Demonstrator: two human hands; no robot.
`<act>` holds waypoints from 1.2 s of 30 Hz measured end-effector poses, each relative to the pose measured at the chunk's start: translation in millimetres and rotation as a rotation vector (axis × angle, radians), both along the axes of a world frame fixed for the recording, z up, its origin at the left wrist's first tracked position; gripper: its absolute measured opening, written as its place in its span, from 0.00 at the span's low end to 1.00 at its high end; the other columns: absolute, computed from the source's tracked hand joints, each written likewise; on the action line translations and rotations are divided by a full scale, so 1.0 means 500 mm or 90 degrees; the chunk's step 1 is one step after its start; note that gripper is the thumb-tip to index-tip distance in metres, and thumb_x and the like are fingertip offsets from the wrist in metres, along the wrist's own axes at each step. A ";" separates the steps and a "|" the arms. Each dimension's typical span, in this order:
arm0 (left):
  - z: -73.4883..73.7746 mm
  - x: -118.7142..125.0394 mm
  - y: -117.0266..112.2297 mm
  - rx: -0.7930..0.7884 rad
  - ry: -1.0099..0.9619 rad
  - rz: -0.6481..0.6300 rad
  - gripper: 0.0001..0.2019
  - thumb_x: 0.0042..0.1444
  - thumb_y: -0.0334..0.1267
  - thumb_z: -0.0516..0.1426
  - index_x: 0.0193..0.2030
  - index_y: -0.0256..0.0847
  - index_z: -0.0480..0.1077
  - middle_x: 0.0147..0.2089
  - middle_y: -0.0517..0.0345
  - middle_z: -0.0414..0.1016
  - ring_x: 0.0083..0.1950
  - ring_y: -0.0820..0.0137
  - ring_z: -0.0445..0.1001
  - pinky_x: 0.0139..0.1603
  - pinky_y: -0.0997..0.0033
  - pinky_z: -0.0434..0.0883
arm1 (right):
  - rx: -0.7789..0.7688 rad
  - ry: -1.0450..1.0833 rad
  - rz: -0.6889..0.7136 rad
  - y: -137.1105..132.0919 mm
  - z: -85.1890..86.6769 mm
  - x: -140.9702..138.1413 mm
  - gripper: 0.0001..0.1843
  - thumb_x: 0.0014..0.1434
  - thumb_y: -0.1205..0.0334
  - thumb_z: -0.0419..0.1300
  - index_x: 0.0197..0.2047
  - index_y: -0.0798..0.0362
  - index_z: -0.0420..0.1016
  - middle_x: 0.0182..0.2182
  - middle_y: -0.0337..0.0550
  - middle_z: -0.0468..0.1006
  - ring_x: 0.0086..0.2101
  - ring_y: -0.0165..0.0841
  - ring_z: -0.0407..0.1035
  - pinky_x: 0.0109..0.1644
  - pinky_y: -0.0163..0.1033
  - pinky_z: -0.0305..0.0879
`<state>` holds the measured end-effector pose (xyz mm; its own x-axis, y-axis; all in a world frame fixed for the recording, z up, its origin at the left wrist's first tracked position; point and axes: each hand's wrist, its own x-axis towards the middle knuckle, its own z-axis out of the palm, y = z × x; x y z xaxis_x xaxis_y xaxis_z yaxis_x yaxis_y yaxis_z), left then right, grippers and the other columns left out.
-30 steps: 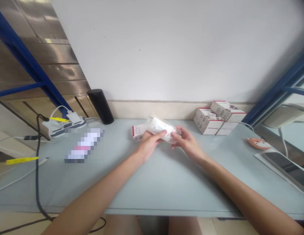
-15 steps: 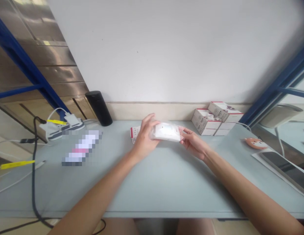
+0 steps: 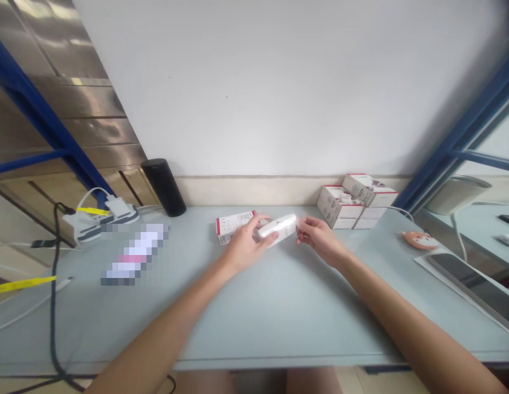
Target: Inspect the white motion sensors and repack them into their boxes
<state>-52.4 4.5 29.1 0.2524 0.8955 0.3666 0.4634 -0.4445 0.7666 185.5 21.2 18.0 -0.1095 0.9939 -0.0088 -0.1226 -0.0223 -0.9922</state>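
Note:
Between my hands, above the table, is a long white object (image 3: 284, 223) with rounded ends, in what looks like a clear plastic wrapper; its exact kind does not show. My left hand (image 3: 250, 239) grips its left end, thumb on the near side and fingers behind. At the other end my right hand (image 3: 317, 235) has its fingers pinched together on the edge of the wrapper. A white and red cardboard box (image 3: 227, 227) lies just behind and left of my left hand, partly covered by it.
Small white and red boxes (image 3: 340, 208) are stacked by the wall at right. A black cylinder (image 3: 164, 187), a blurred-out phone (image 3: 135, 254) and a power strip (image 3: 94, 227) with cables are at left. An orange and white object (image 3: 420, 239) and a dark tablet-like slab (image 3: 471, 282) lie right.
The white object has turned, its right end now higher, and shows a narrower side. My left hand has lowered its fingers around it, uncovering more of the box. The view has shifted slightly.

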 end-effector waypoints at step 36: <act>0.014 -0.003 0.017 -0.628 -0.591 -0.152 0.22 0.65 0.56 0.60 0.49 0.36 0.76 0.27 0.54 0.78 0.29 0.63 0.81 0.39 0.63 0.78 | 0.349 -0.334 -0.109 -0.031 0.020 -0.019 0.19 0.71 0.43 0.56 0.35 0.49 0.67 0.28 0.38 0.69 0.30 0.33 0.62 0.36 0.40 0.58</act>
<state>-54.1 12.8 36.2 0.4496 0.8508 -0.2720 -0.3984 0.4635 0.7914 176.1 5.9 27.9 -0.0715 0.8744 0.4800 0.4080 0.4648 -0.7858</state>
